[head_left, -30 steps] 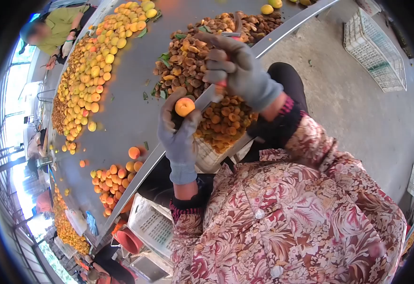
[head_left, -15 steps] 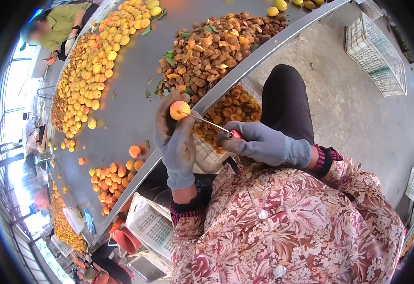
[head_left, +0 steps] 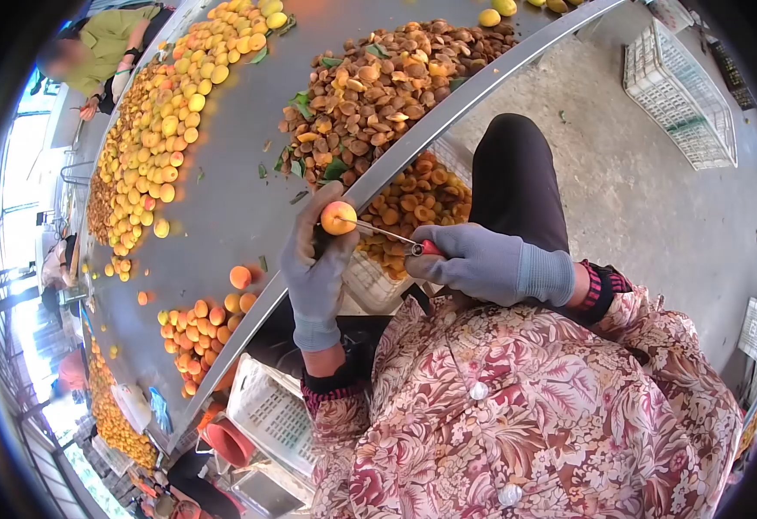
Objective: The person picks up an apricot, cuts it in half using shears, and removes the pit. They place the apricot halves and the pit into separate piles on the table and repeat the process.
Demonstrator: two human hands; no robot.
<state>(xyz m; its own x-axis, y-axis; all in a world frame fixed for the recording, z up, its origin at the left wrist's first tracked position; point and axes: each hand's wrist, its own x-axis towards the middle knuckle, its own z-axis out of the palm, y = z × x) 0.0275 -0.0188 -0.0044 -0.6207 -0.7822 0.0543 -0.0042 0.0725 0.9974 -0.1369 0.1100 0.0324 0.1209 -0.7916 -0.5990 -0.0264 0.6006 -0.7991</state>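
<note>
My left hand, in a grey glove with soiled fingers, grips an orange-yellow apricot between thumb and fingers. Closed around a red handle, my gloved right hand holds a pitting tool with a thin metal shaft. The shaft points left, and its tip meets the side of the apricot facing me. Both hands are in front of my body, by the metal table edge. Below them a crate holds halved apricots.
Brown pits are heaped on the metal table with some leaves. Whole apricots lie in a small pile and a long yellow heap. A person is across the table. White crates stand on the floor.
The apricot has turned in my left hand and sits slightly lower and further right. The tool's tip stays at the fruit, and my right hand has barely moved.
</note>
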